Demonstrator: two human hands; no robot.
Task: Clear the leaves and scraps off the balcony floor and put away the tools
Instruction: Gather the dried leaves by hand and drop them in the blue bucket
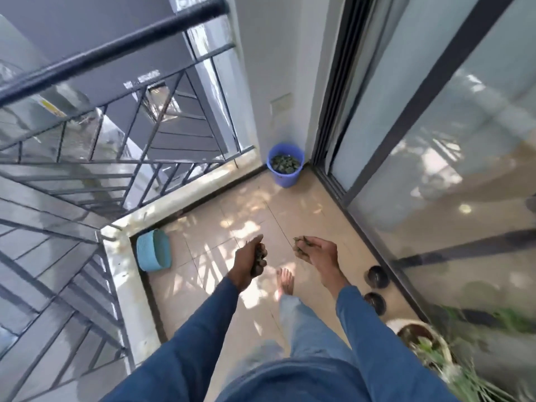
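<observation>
Head view: the left hand has its grip closed round a dark clump of leaves. The right hand cups a smaller bunch, its grip only loosely curled. The blue bucket, part filled with leaves, stands well ahead in the far corner. Scraps could slip from the looser right grip on the way there, or drift out through the railing.

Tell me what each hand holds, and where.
Left hand grips a clump of leaf scraps inside its fist; right hand holds loose leaves in its curled fingers.
</observation>
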